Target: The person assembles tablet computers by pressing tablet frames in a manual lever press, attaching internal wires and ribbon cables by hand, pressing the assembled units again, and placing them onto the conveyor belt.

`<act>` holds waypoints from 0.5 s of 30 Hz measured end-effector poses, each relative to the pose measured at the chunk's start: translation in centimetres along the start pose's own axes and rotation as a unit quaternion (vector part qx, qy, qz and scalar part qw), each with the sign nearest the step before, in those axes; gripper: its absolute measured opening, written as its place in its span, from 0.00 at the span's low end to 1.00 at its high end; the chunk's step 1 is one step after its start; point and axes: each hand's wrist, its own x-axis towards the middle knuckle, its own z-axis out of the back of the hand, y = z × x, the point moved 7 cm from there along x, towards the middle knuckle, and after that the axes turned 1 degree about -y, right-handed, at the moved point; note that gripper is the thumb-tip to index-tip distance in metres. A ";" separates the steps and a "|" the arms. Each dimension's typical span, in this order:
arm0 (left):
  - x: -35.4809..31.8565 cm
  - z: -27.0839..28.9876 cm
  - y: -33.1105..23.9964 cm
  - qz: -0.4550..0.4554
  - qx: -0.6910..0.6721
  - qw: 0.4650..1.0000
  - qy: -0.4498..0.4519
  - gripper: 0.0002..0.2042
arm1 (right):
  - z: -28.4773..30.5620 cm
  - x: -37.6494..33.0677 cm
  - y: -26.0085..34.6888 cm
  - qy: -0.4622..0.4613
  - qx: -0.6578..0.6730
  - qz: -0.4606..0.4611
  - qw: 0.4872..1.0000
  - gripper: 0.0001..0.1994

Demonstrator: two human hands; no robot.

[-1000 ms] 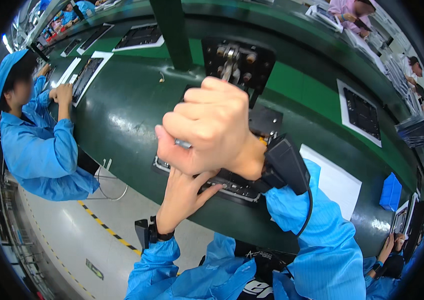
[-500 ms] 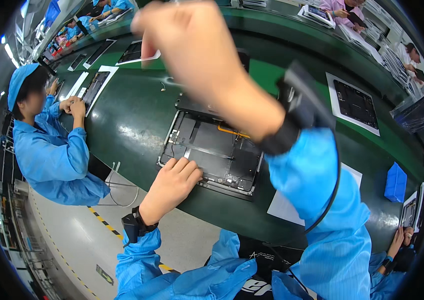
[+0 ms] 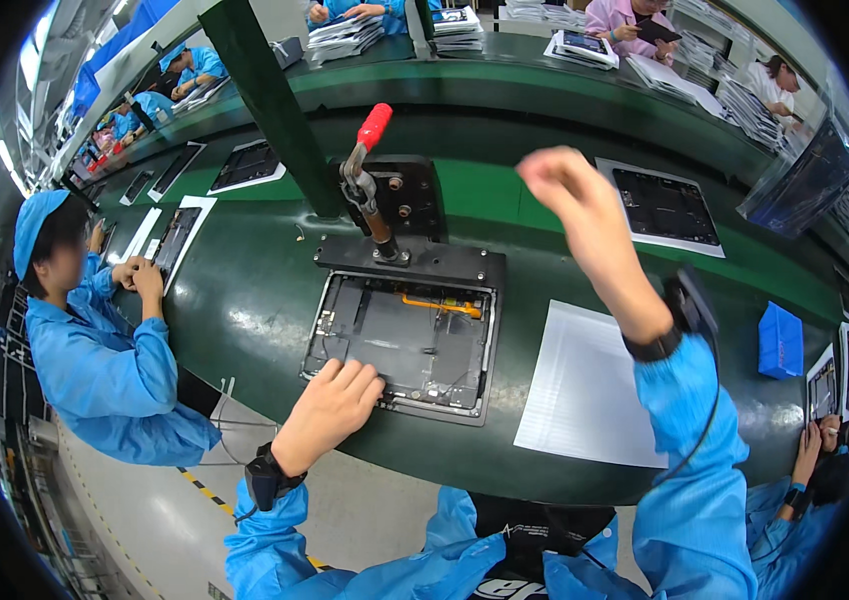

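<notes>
An opened tablet (image 3: 395,340) lies on the green bench, its dark inner parts and an orange flex cable (image 3: 445,306) exposed. My left hand (image 3: 333,410) is closed over its near left edge, fingertips on the frame; the thumb is hidden. Just behind the tablet stands a black toggle press (image 3: 395,258) with a red-gripped lever (image 3: 375,128) pointing up. To the right of the press, my right hand (image 3: 577,195) is raised over the bench, apart from lever and tablet. Its fingers look curled but are smeared by motion, and no object shows in them.
A white sheet (image 3: 585,400) lies right of the tablet. Beyond it are another opened tablet (image 3: 667,207) and a blue bin (image 3: 781,341). A green post (image 3: 275,110) rises behind the press at left. A co-worker (image 3: 95,340) works at the left; another person's hands (image 3: 813,450) are at the far right.
My right hand has swung right and down, uncovering the press and its red lever. A narrow strip seen across the tablet earlier no longer shows. My left hand stays on the edge; the view has shifted.
</notes>
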 end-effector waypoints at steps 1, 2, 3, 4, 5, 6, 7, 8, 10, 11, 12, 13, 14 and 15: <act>0.3 0.0 -0.2 -0.019 0.032 0.999 0.005 0.11 | 1.7 -2.4 -0.5 -0.010 0.008 -0.007 1.000 0.06; 0.3 0.8 0.2 -0.009 0.022 0.999 -0.047 0.11 | 3.2 -4.9 -1.1 -0.005 -0.017 -0.032 0.999 0.06; -0.1 1.6 0.7 -0.001 0.010 0.995 -0.098 0.11 | 4.2 -7.5 -1.6 -0.001 -0.043 -0.058 0.997 0.06; -0.5 1.3 1.3 0.000 -0.025 0.989 -0.144 0.15 | 4.8 -10.2 -2.0 0.030 -0.037 -0.174 0.984 0.08; -0.5 1.2 0.6 -0.007 -0.029 0.989 -0.142 0.15 | 4.9 -13.1 -2.2 0.060 -0.024 -0.286 0.956 0.09; -0.5 1.2 -0.1 -0.006 -0.053 0.989 -0.138 0.16 | 4.3 -16.2 -2.6 0.100 0.034 -0.361 0.927 0.11; -0.7 1.0 -0.9 -0.004 -0.075 0.988 -0.131 0.17 | 3.3 -19.2 -2.7 0.140 0.095 -0.430 0.887 0.14; -0.9 0.2 -2.7 -0.022 -0.081 0.988 -0.126 0.17 | 2.2 -20.9 -1.7 0.127 0.147 -0.466 0.863 0.15; -0.2 0.4 -7.3 -0.049 -0.070 0.989 -0.124 0.14 | 1.6 -23.8 -0.7 0.098 0.201 -0.501 0.836 0.16; 1.5 1.1 -9.8 -0.061 -0.085 0.987 -0.123 0.12 | 3.2 -24.7 -0.4 0.031 0.175 -0.469 0.865 0.17; 2.0 1.2 -11.8 -0.071 -0.111 0.984 -0.117 0.11 | 4.6 -25.4 0.0 -0.027 0.153 -0.432 0.888 0.18; 3.0 1.4 -13.9 -0.078 -0.127 0.979 -0.138 0.09 | 6.4 -26.5 0.3 -0.074 0.136 -0.409 0.899 0.18; 4.4 1.3 -15.7 -0.088 -0.113 0.980 -0.135 0.10 | 8.1 -27.8 0.7 -0.123 0.126 -0.409 0.895 0.18; 6.1 1.1 -17.1 -0.093 -0.134 0.980 -0.116 0.11 | 9.9 -29.0 1.3 -0.172 0.113 -0.408 0.890 0.19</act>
